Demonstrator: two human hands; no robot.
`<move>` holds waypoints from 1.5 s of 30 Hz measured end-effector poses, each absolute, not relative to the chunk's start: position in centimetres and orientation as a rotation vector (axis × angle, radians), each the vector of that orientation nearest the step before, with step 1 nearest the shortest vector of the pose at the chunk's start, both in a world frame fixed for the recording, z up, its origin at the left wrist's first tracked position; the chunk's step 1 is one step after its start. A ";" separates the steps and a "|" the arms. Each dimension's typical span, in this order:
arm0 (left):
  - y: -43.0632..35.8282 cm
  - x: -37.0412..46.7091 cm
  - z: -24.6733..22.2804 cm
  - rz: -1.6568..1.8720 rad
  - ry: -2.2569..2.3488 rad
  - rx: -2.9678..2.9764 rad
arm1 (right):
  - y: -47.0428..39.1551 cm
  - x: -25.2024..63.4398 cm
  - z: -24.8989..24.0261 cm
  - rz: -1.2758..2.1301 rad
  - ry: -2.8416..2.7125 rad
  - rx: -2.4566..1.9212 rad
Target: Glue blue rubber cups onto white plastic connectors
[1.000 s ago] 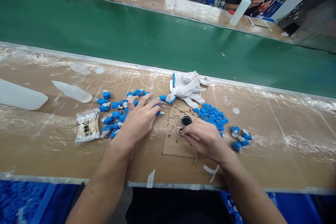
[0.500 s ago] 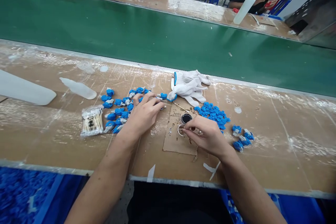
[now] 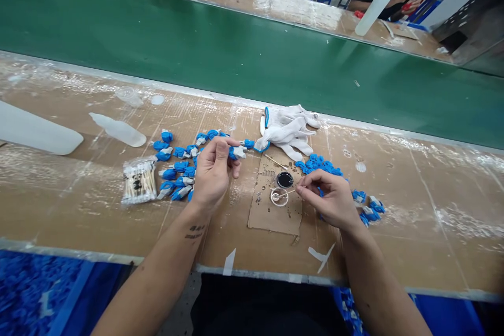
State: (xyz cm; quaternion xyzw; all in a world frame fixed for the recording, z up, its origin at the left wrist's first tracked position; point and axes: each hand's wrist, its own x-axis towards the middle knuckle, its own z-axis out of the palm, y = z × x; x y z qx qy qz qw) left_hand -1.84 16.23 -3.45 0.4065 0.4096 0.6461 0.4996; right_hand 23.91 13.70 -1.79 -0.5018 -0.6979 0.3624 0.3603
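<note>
My left hand (image 3: 216, 170) is closed on a small blue-and-grey plastic part (image 3: 237, 153), raised above the table. Between thumb and fingers my right hand (image 3: 328, 197) pinches a cotton swab (image 3: 289, 192). The swab's tip rests inside a small round clear lid (image 3: 279, 205). Touching the lid, a little pot of dark liquid (image 3: 284, 179) stands on a stained cardboard piece (image 3: 271, 220). A second cotton swab (image 3: 275, 161) lies behind the pot. Left of my left hand, several blue-and-grey parts (image 3: 169, 174) are spread out. Small blue pieces (image 3: 318, 164) are piled behind my right hand, partly hidden.
White gloves (image 3: 289, 128) lie behind the cardboard. At left are a bag of cotton swabs (image 3: 138, 181) and white bottles (image 3: 118, 130). A few blue-and-grey parts (image 3: 370, 210) lie at right. Beyond the green belt (image 3: 236, 47), other people's hands hold red pieces.
My left hand has turned palm up and lifted a blue-and-grey part from the group. My right hand has shifted right, bringing the swab and lid into clearer view.
</note>
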 end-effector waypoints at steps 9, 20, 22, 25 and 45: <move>15.1 -1.3 -2.1 1.346 1.079 1.242 | 13.9 24.3 -1.6 0.975 -1.738 -1.267; 13.7 0.6 -2.5 1.324 1.204 1.572 | 13.3 22.3 2.2 0.791 -1.453 -0.912; 13.4 0.8 -2.4 1.310 1.212 1.612 | 13.4 21.6 2.4 0.754 -1.457 -0.908; 13.3 1.0 -2.1 1.311 1.204 1.624 | 13.4 20.8 2.2 0.768 -1.479 -0.928; 14.0 -0.4 -2.3 1.379 1.299 1.643 | 13.4 23.4 1.3 0.749 -2.016 -0.807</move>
